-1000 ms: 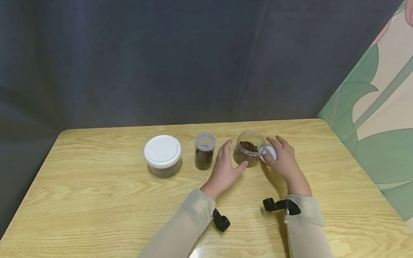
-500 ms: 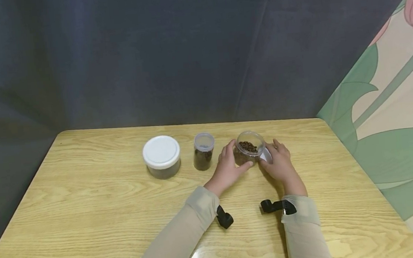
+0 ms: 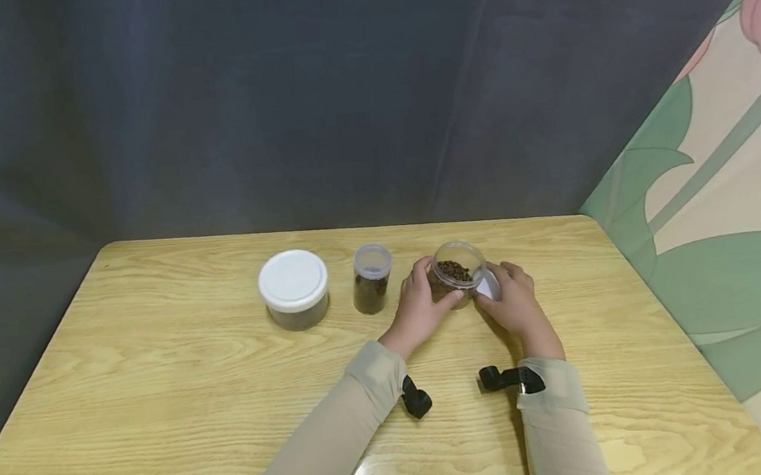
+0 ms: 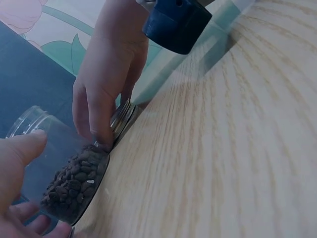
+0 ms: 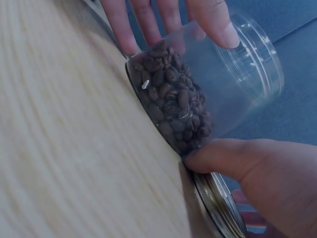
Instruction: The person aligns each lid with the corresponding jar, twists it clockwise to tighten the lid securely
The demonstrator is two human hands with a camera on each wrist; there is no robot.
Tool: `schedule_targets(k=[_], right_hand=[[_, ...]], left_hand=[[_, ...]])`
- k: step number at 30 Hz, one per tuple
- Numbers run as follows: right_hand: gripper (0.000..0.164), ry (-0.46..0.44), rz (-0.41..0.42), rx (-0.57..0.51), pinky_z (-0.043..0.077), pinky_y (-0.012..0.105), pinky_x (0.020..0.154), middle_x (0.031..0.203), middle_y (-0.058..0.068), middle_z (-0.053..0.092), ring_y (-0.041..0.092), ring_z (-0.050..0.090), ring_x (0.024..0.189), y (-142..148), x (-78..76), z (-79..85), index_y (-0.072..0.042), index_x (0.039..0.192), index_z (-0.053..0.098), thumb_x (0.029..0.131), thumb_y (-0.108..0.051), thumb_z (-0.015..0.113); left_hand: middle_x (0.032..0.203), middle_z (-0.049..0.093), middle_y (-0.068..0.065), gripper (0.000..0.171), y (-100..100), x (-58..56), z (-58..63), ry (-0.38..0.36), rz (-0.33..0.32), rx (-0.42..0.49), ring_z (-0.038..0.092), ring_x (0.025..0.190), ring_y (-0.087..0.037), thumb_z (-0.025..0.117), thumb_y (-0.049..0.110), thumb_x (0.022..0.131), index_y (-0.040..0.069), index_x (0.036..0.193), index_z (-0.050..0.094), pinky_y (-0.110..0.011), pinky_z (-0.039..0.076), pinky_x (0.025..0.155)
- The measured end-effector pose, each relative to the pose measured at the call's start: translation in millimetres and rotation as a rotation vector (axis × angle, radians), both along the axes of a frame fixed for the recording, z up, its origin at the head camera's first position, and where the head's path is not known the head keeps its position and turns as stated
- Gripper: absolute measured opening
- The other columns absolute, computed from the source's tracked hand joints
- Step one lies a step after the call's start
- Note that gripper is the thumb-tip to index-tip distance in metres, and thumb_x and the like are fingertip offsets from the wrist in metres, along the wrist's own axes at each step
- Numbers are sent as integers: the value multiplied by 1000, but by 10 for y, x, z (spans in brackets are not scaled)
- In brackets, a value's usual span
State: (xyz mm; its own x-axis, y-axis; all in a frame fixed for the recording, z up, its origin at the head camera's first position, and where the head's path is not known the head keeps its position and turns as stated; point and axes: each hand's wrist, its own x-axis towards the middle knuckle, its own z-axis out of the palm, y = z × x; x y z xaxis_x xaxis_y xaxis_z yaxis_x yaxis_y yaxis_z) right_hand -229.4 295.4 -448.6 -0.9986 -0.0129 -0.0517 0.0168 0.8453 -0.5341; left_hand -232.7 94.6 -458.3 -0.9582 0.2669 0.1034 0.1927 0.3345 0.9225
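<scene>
A clear open jar (image 3: 464, 284) stands upright on the table, partly filled with dark brown coffee beans (image 5: 173, 96). My left hand (image 3: 419, 311) grips it from the left, thumb on the near side and fingers round the far side. Close against the jar's right lies a round lid (image 3: 490, 287) with a white top. Its ridged metallic edge (image 5: 218, 203) shows in the right wrist view. My right hand (image 3: 517, 307) holds the lid, the thumb on the side facing the jar and the fingers on the other side. That hand partly hides the lid.
A narrow clear jar (image 3: 371, 287) with dark contents and a translucent lid stands left of my left hand. Farther left is a wide container (image 3: 294, 290) with a white lid. Behind the wooden table (image 3: 163, 392) hangs a dark curtain (image 3: 288, 110).
My left hand has moved right and closed round the bean jar. My right hand has come in leftward, taking hold of the lid beside it. The jars keep their places on the table.
</scene>
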Motion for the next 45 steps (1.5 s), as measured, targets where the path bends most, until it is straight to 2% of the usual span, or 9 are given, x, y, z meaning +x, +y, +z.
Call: schedule_targets(k=[3, 7, 11, 16, 24, 32, 39, 45], right_hand=[[68, 1, -9, -1, 43, 72, 100, 157, 35, 18, 57, 18, 140, -9, 5, 11, 0, 154, 36, 96, -24, 64], [69, 2, -20, -3, 43, 71, 99, 156, 35, 20, 57, 21, 138, -18, 5, 9, -1, 153, 39, 95, -25, 66], [70, -2, -30, -11, 45, 70, 98, 154, 36, 21, 55, 24, 135, -31, 6, 5, 0, 152, 41, 92, -25, 68], [71, -9, -43, -17, 46, 69, 96, 153, 35, 22, 53, 27, 133, -27, 6, 7, 0, 151, 41, 90, -24, 69], [72, -1, -52, -20, 47, 68, 97, 152, 35, 23, 52, 27, 133, -13, 2, 10, 1, 150, 43, 89, -24, 70], [70, 5, -47, -21, 47, 68, 95, 152, 36, 23, 53, 29, 131, -14, -26, 1, -1, 149, 45, 89, -24, 71], [72, 14, -49, -22, 48, 68, 96, 151, 37, 23, 54, 29, 131, -11, -20, 21, 0, 150, 44, 88, -24, 71], [73, 14, -48, -37, 45, 70, 97, 150, 39, 23, 56, 30, 131, -13, 1, 43, -1, 150, 43, 88, -23, 75]], left_hand=[[149, 45, -21, 78, -15, -3, 6, 2, -8, 20, 42, 140, -35, 74, 27, 95, 3, 154, 28, -48, 36, 117], [155, 36, -22, 84, -25, 2, -3, -8, -12, -2, 35, 144, -38, 72, 32, 96, 4, 158, 23, -51, 33, 118], [158, 30, -21, 86, -29, 9, -21, -16, -12, -39, 32, 145, -40, 72, 35, 96, 9, 161, 21, -54, 33, 117], [156, 33, -19, 83, -25, 4, -34, -12, -10, -44, 34, 144, -38, 73, 36, 95, 12, 159, 25, -53, 35, 117], [146, 49, -13, 78, -34, -23, -40, 17, -23, 8, 45, 138, -30, 75, 30, 94, 8, 154, 31, -46, 36, 117], [156, 39, -16, 85, -70, -35, -51, -2, -31, -13, 37, 145, -31, 73, 36, 94, 8, 159, 26, -47, 31, 120], [157, 38, -14, 83, -134, -28, -69, 9, -66, -4, 37, 144, -30, 74, 33, 95, 9, 159, 27, -47, 32, 119], [156, 40, -13, 82, -218, -12, -87, 12, -113, -1, 42, 141, -27, 73, 31, 95, 10, 158, 27, -41, 39, 116]])
